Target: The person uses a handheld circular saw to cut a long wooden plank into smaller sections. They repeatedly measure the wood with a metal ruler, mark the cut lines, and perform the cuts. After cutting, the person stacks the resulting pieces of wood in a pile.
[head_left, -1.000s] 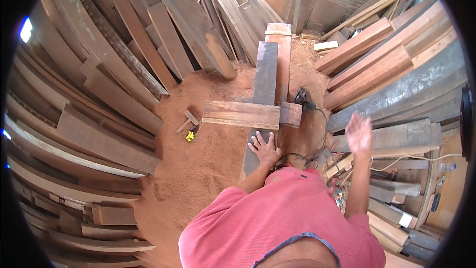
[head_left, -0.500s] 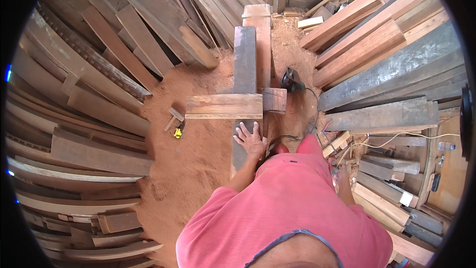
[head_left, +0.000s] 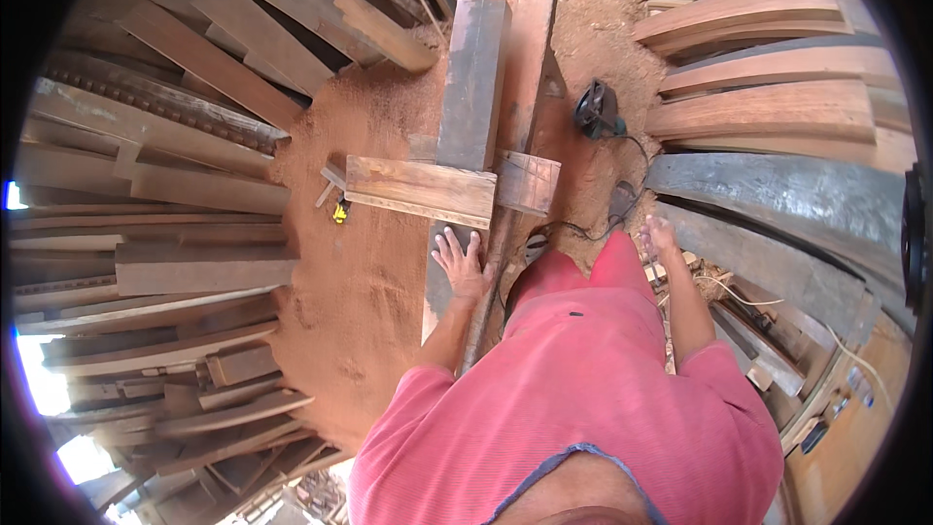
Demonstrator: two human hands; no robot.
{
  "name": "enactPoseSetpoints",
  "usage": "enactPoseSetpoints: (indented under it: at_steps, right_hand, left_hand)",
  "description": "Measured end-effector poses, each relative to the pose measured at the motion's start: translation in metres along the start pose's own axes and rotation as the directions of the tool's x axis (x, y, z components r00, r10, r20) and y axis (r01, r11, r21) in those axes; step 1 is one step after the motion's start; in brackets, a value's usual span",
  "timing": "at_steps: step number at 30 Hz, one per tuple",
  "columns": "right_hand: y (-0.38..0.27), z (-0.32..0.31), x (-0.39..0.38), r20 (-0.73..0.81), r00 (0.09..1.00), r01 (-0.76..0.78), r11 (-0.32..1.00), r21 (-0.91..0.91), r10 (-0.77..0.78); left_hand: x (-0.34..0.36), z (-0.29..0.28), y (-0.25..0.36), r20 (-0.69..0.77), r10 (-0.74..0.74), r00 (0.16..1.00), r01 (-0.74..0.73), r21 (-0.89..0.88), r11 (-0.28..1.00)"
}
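My left hand (head_left: 464, 267) lies flat, fingers spread, on a dark timber (head_left: 439, 284). Just beyond its fingertips, a short brown board (head_left: 421, 190) lies crosswise, its left end sticking out over the sawdust. A thick grey-faced beam (head_left: 474, 83) runs away from me behind that board. At the crossing a reddish block (head_left: 527, 182) juts out to the right. My right hand (head_left: 663, 236) is raised beside my right knee with its fingers curled closed; whatever it may hold is too small to make out. A circular saw (head_left: 598, 109) rests on the sawdust ahead, right of the beam.
A dark cord (head_left: 637, 160) trails from the saw toward my feet. A yellow tape measure (head_left: 341, 211) and a small T-shaped tool (head_left: 332, 178) lie on the sawdust floor (head_left: 340, 331). Stacked planks (head_left: 209, 267) crowd the left; heavy boards (head_left: 768, 112) line the right.
My right hand has come forward and up from the wood pile at lower right to beside my knee. The left hand stays flat on the timber. The whole view has shifted and turned.
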State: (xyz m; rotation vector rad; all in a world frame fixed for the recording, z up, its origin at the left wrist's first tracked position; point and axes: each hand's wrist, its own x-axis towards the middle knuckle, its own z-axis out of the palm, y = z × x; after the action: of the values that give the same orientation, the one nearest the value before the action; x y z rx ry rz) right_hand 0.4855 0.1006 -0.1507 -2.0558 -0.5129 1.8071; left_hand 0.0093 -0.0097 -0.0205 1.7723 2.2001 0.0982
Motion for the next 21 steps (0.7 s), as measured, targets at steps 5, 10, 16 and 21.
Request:
enactPoseSetpoints:
  at_steps: [5, 10, 16, 21]
  right_hand:
    - [-0.052, -0.03, 0.042, 0.007, 0.997, 0.081, 0.953, -0.293, -0.082]
    - [-0.079, -0.062, 0.102, 0.145, 0.955, 0.279, 0.62, -0.733, -0.259]
    - [-0.135, -0.013, 0.126, 0.249, 0.965, 0.262, 0.38, -0.887, -0.085]
    - [-0.152, 0.074, 0.163, 0.331, 0.942, 0.335, 0.139, -0.932, -0.055]
  left_hand:
    - [0.009, -0.002, 0.008, 0.071, -0.065, 0.995, 0.061, 0.067, 0.996]
    - [0.015, -0.007, 0.016, 0.017, -0.04, 0.999, 0.04, 0.017, 0.999]
    - [0.008, -0.014, 0.018, 0.122, -0.064, 0.99, 0.059, 0.046, 0.997]
    - [0.005, -0.014, 0.022, 0.123, -0.06, 0.991, 0.054, 0.053, 0.997]
